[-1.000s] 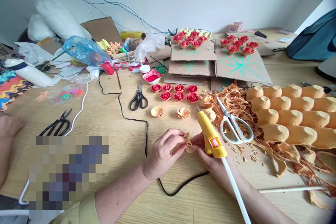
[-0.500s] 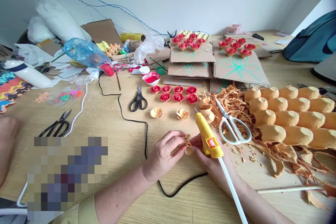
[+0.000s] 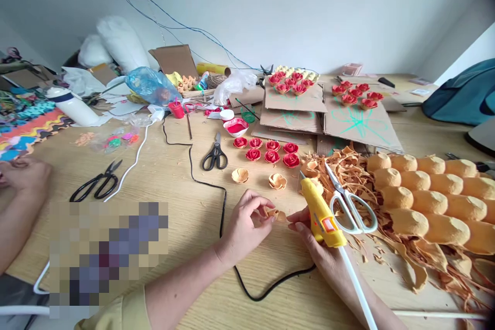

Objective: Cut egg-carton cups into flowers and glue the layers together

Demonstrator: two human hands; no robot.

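Between the thumb and fingers of my left hand (image 3: 247, 224) is a small orange egg-carton petal piece (image 3: 276, 214), partly hidden by the fingertips. My right hand (image 3: 323, 247) is closed around a yellow hot glue gun (image 3: 320, 211), its nozzle pointing up and away and a white glue stick (image 3: 358, 289) trailing from its back. The right fingertips are close to the petal piece but apart from it. Just beyond my hands sit two unpainted carton flowers (image 3: 277, 181), with several red-painted roses (image 3: 272, 157) in rows behind them.
White-handled scissors (image 3: 350, 206) lie on carton scraps (image 3: 350, 170) beside an egg tray (image 3: 429, 185). Black scissors (image 3: 214, 154), a red paint bowl (image 3: 235, 127) and cardboard bearing red flowers (image 3: 359, 124) stand farther back. A black cord (image 3: 224, 206) crosses the table. Another person's hand (image 3: 27, 175) rests at left.
My right fingertips have moved away from the petal piece, which has turned in my left fingers. The camera view has shifted left and up, and the other person's hand shows more fully.
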